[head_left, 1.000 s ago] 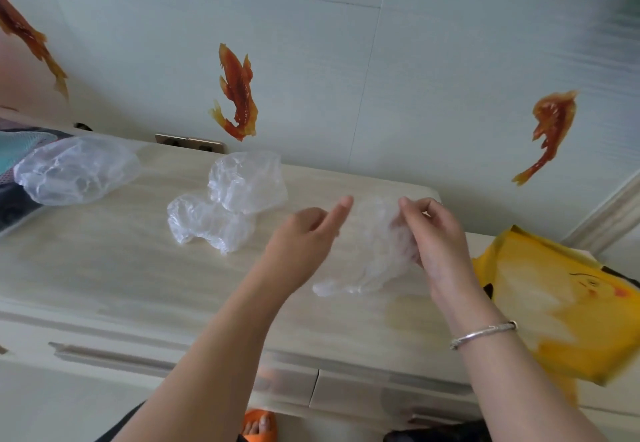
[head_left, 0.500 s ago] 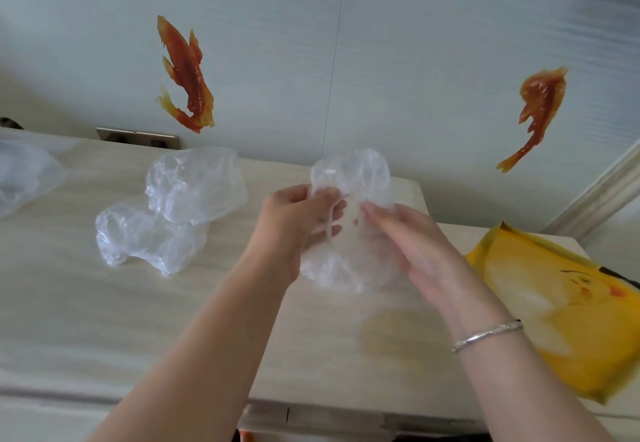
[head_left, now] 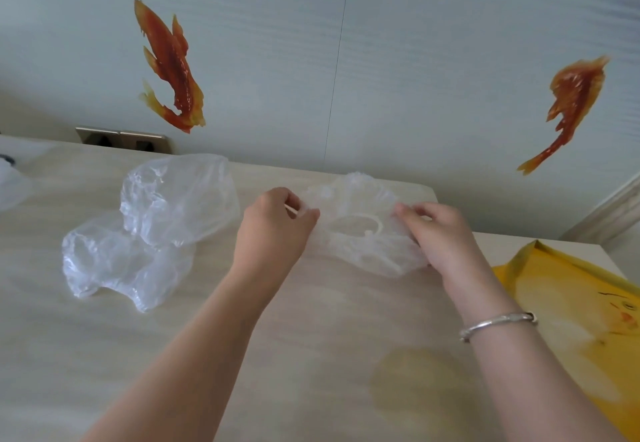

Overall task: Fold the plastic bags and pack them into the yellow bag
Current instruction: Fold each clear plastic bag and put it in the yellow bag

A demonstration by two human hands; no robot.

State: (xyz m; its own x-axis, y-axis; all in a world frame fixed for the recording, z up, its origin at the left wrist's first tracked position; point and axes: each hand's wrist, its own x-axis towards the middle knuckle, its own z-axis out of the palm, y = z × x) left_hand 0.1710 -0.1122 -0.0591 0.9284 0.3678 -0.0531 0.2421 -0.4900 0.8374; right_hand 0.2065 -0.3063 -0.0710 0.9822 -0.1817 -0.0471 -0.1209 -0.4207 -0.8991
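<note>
The clear plastic bag [head_left: 360, 230], bunched upright between the hands half a second ago, is now stretched wide. The left hand [head_left: 273, 230] and right hand [head_left: 436, 230] have drawn apart, each pinching an edge.

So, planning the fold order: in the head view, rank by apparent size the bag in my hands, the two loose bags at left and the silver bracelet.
1-3. Upper loose bag, lower loose bag, held bag: too alike to rank.
4. Silver bracelet.
</note>
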